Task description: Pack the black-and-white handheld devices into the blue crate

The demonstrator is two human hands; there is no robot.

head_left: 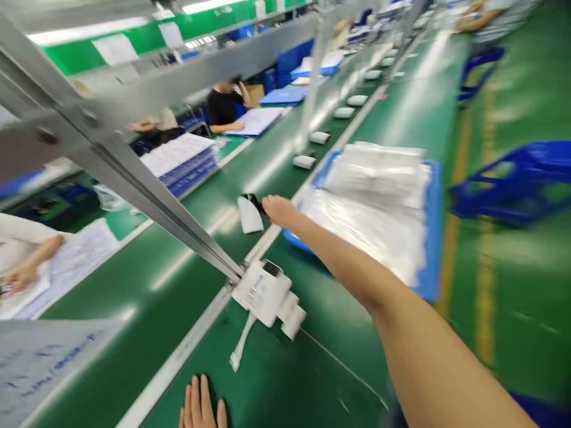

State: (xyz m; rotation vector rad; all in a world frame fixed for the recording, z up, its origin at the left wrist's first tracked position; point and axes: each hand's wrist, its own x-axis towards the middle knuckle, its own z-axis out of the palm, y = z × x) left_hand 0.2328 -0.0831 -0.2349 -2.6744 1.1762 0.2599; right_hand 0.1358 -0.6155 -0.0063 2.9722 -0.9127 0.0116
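R hand point(279, 209) at 12 o'clock touches blurred white unit point(249, 215), grip unclear; L hand point(203, 407) flat, open, cut off at 6.

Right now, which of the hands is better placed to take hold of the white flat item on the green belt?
Right hand: probably, since its outstretched fingers already touch the white flat item. Left hand rests flat, far nearer the body.
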